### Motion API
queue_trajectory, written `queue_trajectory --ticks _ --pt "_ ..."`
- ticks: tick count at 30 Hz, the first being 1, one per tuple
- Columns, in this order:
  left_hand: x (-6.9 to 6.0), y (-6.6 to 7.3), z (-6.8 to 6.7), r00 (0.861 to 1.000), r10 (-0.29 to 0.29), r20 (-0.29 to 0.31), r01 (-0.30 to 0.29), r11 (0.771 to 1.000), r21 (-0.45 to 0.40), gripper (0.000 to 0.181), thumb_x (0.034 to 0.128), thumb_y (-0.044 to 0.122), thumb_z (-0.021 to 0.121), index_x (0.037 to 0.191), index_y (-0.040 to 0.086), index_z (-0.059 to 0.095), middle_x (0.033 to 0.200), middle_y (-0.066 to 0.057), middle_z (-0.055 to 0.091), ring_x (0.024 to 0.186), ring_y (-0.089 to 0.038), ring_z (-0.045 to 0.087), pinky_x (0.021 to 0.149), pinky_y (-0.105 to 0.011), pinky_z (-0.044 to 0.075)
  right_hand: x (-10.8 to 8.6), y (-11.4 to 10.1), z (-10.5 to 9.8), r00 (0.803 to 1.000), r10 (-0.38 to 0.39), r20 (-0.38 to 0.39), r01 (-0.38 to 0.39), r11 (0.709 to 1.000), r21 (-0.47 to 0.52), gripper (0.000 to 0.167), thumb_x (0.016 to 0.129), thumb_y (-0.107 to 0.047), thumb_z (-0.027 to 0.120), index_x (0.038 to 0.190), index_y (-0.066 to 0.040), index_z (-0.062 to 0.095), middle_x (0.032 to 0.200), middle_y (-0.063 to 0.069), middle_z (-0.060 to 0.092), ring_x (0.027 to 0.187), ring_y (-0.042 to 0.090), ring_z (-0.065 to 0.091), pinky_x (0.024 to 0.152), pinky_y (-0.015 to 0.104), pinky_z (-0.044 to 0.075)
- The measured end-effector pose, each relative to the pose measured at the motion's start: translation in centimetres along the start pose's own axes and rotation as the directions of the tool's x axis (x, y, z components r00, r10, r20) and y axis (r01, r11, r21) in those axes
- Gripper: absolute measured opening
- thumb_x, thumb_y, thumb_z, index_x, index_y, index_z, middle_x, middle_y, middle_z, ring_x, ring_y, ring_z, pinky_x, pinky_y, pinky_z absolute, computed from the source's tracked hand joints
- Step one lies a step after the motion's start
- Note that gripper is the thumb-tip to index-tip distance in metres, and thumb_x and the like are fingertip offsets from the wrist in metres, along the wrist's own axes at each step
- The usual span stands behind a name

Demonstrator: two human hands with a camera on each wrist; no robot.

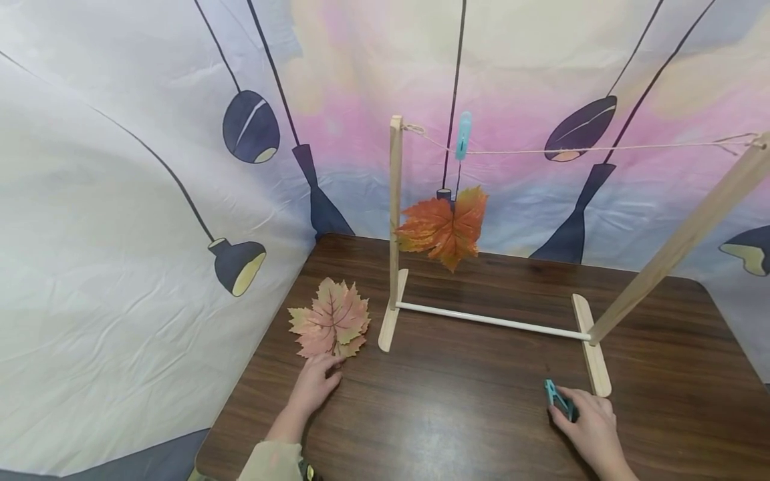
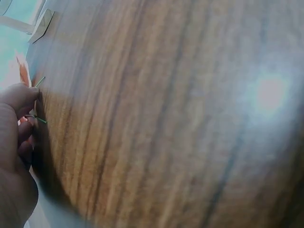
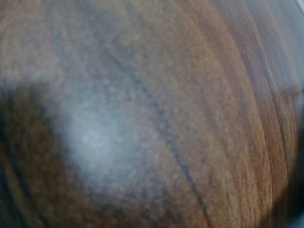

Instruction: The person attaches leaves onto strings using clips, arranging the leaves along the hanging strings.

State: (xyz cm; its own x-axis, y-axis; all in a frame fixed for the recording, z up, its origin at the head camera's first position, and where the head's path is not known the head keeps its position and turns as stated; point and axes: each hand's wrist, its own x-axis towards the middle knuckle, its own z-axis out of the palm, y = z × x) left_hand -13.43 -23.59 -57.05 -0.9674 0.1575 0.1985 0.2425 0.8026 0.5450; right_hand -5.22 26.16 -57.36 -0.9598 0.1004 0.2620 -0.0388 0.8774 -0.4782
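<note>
My left hand [image 1: 314, 386] is at the lower edge of the pink and pale-green artificial maple leaves [image 1: 332, 315], which overlap on the table. Its fingertips reach the leaf edge, with a gap between thumb and fingers. Thin green stems [image 2: 41, 119] show beside those fingers in the left wrist view. A teal clothespin [image 1: 559, 401] is pinched by my right hand [image 1: 592, 427], low over the table near the stand's right foot. From the stand's string [image 1: 541, 151], a light-blue clothespin [image 1: 463, 137] holds an orange maple leaf [image 1: 448, 227] by its stem. The right wrist view shows no fingers.
The wooden stand has a left post [image 1: 394, 214], a right post [image 1: 680, 240], a white crossbar [image 1: 493, 319] and two flat feet. It stands on a dark brown table [image 1: 445, 401]. A printed cloth [image 1: 144, 267] hangs behind and to the left.
</note>
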Motion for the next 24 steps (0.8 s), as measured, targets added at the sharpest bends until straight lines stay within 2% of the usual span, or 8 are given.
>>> queue_trajectory --ticks 6,12,18,24 --pt "0.6 -0.1 -0.5 0.996 -0.002 0.089 0.002 1.0 0.003 0.025 0.0792 0.006 0.071 0.104 0.008 0.07 0.096 -0.001 0.063 0.095 -0.022 0.055 0.084 -0.042 0.045 0.0 0.1 0.0 1.0 -0.007 -0.004 0.007 1.0 0.01 0.036 0.073 -0.016 0.077 0.103 0.0 0.066 0.102 0.019 0.063 0.092 0.033 0.044 0.068 0.043 0.028" --pt "1.1 -0.4 -1.2 0.982 0.079 0.171 -0.078 0.997 -0.014 0.021 0.0787 0.005 0.072 0.099 0.009 0.071 0.092 0.002 0.06 0.088 -0.018 0.057 0.079 -0.039 0.047 0.0 0.1 0.0 1.0 0.001 0.001 -0.001 1.0 0.007 0.036 0.073 -0.017 0.078 0.104 0.0 0.066 0.102 0.019 0.063 0.092 0.033 0.044 0.067 0.043 0.028" --pt "2.0 -0.2 -1.9 0.954 0.158 0.254 -0.169 0.985 0.022 0.021 0.0794 0.003 0.071 0.1 0.006 0.07 0.089 0.003 0.06 0.083 -0.015 0.058 0.075 -0.034 0.049 0.1 0.2 0.1 1.0 -0.015 -0.016 0.015 1.0 0.013 0.036 0.072 -0.015 0.078 0.103 -0.001 0.066 0.1 0.018 0.063 0.092 0.033 0.044 0.068 0.043 0.028" --pt "2.6 0.3 -2.2 0.94 0.202 0.276 -0.233 0.969 0.084 0.015 0.0783 0.0 0.071 0.091 0.007 0.068 0.087 0.0 0.062 0.084 -0.018 0.06 0.075 -0.035 0.049 0.1 0.3 0.2 1.0 -0.025 -0.018 0.025 0.999 0.02 0.036 0.072 -0.014 0.078 0.103 0.0 0.066 0.099 0.018 0.063 0.092 0.032 0.045 0.07 0.043 0.027"
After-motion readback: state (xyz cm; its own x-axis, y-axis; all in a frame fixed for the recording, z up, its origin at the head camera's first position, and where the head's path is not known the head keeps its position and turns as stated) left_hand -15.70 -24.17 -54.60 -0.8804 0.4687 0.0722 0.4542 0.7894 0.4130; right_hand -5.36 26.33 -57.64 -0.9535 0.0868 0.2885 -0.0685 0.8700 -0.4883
